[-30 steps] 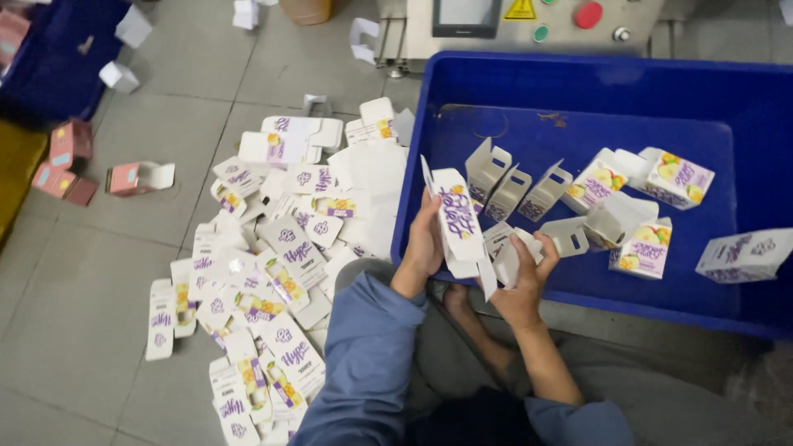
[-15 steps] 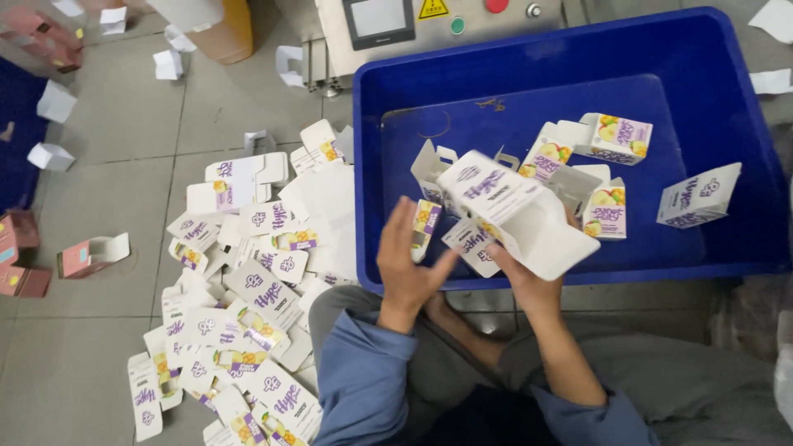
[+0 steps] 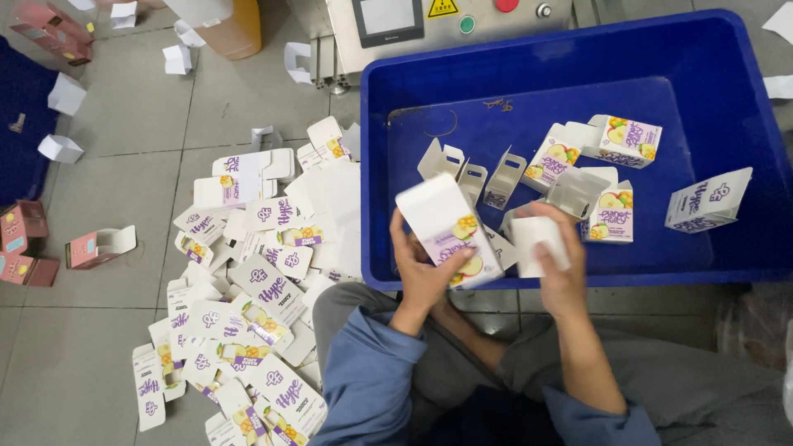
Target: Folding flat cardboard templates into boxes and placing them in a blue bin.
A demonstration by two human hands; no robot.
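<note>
Spanning both hands (image 3: 496,256): white carton (image 3: 450,227), L palm to R fingers.

Even, fairly bright overhead light with soft, short shadows. The blue crate (image 3: 578,49) shows a mild sheen on its floor but no harsh glare. Slight motion blur softens the left hand (image 3: 421,268) and right hand (image 3: 555,263); wide-angle bending appears at the edges.

single head view, steep downward, close over blue bin (image 3: 743,49) and floor (image 3: 83,347).
</note>
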